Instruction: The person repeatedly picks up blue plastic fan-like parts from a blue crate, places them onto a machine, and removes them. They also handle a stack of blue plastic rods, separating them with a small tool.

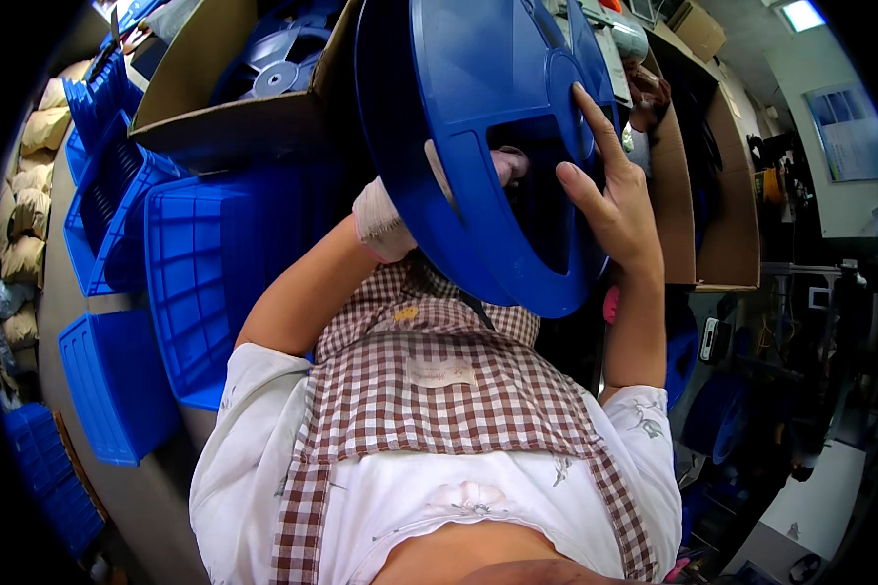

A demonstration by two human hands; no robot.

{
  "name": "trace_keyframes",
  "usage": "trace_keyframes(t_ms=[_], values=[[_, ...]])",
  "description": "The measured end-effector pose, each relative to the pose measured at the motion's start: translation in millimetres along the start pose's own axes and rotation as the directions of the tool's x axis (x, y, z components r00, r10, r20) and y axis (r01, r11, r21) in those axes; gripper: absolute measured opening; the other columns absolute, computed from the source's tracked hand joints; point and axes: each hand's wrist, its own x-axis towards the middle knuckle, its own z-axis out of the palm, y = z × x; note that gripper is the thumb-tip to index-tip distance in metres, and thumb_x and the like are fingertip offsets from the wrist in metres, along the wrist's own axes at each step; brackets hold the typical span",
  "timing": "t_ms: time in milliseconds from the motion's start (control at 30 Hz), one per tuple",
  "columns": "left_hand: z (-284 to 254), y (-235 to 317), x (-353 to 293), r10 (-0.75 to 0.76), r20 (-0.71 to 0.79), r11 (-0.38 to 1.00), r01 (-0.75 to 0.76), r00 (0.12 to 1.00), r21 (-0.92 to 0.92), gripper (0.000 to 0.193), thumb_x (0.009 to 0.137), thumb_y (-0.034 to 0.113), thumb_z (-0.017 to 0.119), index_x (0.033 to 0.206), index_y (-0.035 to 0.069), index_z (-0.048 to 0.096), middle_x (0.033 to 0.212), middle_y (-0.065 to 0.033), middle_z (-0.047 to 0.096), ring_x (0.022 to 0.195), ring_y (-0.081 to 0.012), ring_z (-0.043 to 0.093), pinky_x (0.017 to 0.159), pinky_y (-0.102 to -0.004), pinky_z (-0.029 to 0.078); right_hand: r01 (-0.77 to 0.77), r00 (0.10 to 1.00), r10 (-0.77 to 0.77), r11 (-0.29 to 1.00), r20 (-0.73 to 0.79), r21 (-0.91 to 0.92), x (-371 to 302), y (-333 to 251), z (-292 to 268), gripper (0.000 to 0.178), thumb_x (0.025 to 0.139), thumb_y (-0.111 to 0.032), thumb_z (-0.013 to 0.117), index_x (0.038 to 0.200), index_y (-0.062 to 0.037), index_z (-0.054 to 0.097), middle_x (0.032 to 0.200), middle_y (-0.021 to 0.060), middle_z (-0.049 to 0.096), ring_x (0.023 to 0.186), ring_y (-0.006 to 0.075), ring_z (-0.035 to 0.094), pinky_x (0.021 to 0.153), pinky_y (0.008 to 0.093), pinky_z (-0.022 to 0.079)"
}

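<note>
The head view shows a blue plastic reel (pixel 478 83) raised before the chest, set on edge and tilted, with both hands on it. The step in hand looks like steadying or turning the reel; a next move would seem to call for firm support from both sides.

The right hand (pixel 622 219) is bare, its forefinger laid straight up onto the face near the hub and its thumb spread away, beside the cut-out window; whether the other fingers curl behind, I cannot tell. The left hand (pixel 385 222) is in a pale glove, reaching from the near left edge to the inner side, with fingertips showing through the window; whether they pinch the plastic is hidden. Both elbows are bent, the forearms slanting up toward the reel.

Just below the grip is the brown checked apron (pixel 458 400). Left of it stands a ribbed blue bin (pixel 190 283), with a smaller blue bin (pixel 117 385) farther left. Beyond the grip, up and left, an open carton (pixel 229 136) holds another blue reel (pixel 281 73). A tall carton (pixel 675 175) stands right of the grip, and past that hangs a wall poster (pixel 854 132).
</note>
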Motion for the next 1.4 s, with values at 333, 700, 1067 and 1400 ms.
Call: trace_keyframes(t_ms=[333,700,1067,1400], values=[[-119,4,170,0.158,-0.091,0.728,-0.178,0.983,-0.662,0.036,0.092,0.004,0.049,0.128,-0.004,0.050,0.119,-0.0143,0.061,0.107,-0.0221,0.061,0.093,-0.0346,0.051,0.062,0.997,-0.074,0.891,-0.009,-0.449,137,57,-92,0.087,0.071,-0.084,0.045,0.145,-0.0399,0.035,0.140,0.0229,0.044,0.126,0.0424,0.046,0.100,0.0505,0.041],[-134,-2,188,0.073,-0.154,0.652,-0.164,0.985,-0.740,0.042,0.085,-0.008,0.040,0.126,-0.007,0.051,0.117,-0.0173,0.062,0.107,-0.0272,0.062,0.094,-0.0376,0.052,-0.052,0.998,0.067,0.663,-0.010,-0.747,214,43,-101,0.076,0.085,-0.069,0.043,0.146,-0.0239,0.038,0.148,0.0157,0.039,0.138,0.0331,0.034,0.115,0.0442,0.021],[-127,-4,126,0.096,-0.382,0.975,-0.164,0.919,-0.148,0.052,0.090,0.013,0.061,0.136,0.000,0.042,0.118,-0.0139,0.059,0.104,-0.0223,0.060,0.089,-0.0326,0.051,-0.023,0.980,-0.127,0.687,-0.151,-0.726,172,50,-112,0.074,0.088,-0.067,0.042,0.146,-0.0214,0.037,0.140,0.0178,0.047,0.129,0.0354,0.042,0.105,0.0450,0.032],[-84,-74,42,0.029,-0.603,0.980,0.095,0.797,0.173,0.067,0.080,0.007,0.073,0.138,0.008,0.041,0.130,-0.0169,0.051,0.117,-0.0309,0.054,0.103,-0.0346,0.044,-0.273,0.812,0.223,0.962,-0.539,-0.012,17,189,-43,0.059,0.078,-0.028,0.079,0.126,-0.0022,0.055,0.112,0.0119,0.063,0.100,0.0198,0.061,0.086,0.0313,0.048]])
